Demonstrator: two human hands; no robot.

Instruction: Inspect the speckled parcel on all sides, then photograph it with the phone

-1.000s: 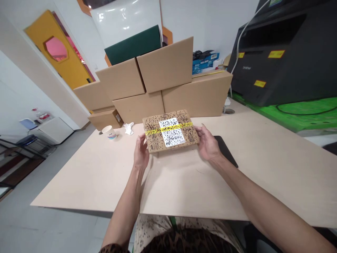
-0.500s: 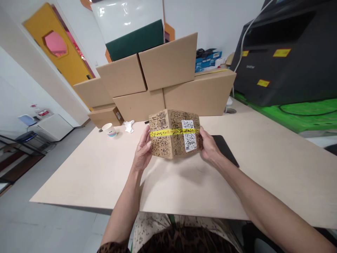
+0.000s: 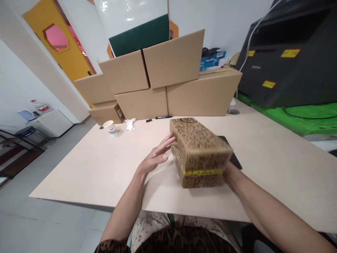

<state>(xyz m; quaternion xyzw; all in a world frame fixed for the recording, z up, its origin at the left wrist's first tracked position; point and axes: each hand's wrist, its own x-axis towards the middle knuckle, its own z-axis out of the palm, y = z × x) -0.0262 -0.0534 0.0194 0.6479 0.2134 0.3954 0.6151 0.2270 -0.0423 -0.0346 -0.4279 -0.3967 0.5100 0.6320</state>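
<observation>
A brown cardboard box (image 3: 201, 138) with dense black speckled print and a band of yellow tape (image 3: 202, 172) is tilted above the table, slightly blurred by motion. My right hand (image 3: 228, 171) grips it from the far right side; the box hides most of its fingers. On the other side, my left hand (image 3: 158, 154) is open, fingers stretched out, its fingertips at the box's left face. Whether they press on it I cannot tell. Partly covered by the box, a flat black pad (image 3: 234, 156) lies on the table.
Plain cardboard boxes (image 3: 140, 105) are stacked along the back of the table (image 3: 86, 168), a dark green box (image 3: 139, 35) on top. A paper cup (image 3: 110, 127), crumpled tissue (image 3: 130, 124) and black marker (image 3: 163, 117) lie before them. A large black printer (image 3: 289, 70) stands at right.
The box has turned and tipped, so its white label no longer shows and a long printed face points up. It has shifted right and nearer. My left hand's fingers have loosened from its side.
</observation>
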